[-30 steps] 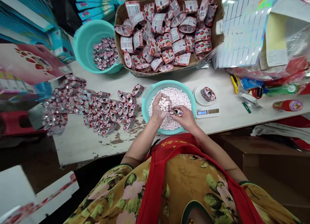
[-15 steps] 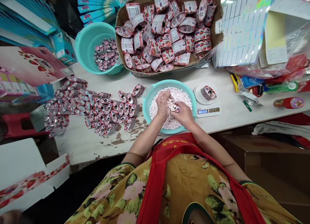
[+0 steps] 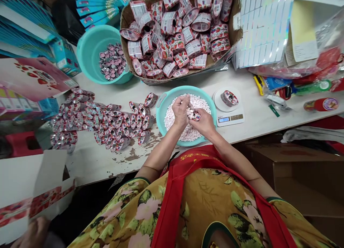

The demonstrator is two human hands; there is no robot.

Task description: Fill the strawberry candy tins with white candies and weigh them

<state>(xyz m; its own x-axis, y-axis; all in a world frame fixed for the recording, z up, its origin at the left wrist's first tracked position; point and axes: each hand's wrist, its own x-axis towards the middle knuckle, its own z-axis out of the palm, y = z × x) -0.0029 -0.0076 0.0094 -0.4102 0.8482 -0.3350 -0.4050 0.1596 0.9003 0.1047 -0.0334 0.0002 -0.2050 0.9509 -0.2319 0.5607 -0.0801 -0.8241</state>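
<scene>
While holding a small printed container in the right grip, curls the left grip around a cluster of white pellets close beside it. Has the pellets bunched at the side of the left grip facing the container, just left of the container's near end; cannot tell whether touching it. Seems to hinge on that short sideways span between pellets and container, both squeezed between the two grips. Nearer the container: the right grip, closed on its right side and partly covering it. Appears, from the part left showing, to set the long axis roughly sideways, from one grip toward the other; too covered to judge the opening surely.

Directly below both grips, shows a turquoise bowl of loose pellets, resting on the pale surface. Just right of the right grip, has a white scale bearing another container. Well left of the left grip, shows similar containers packed close together. Ahead of both grips, beyond the bowl, has an open carton heaped with more containers.
</scene>
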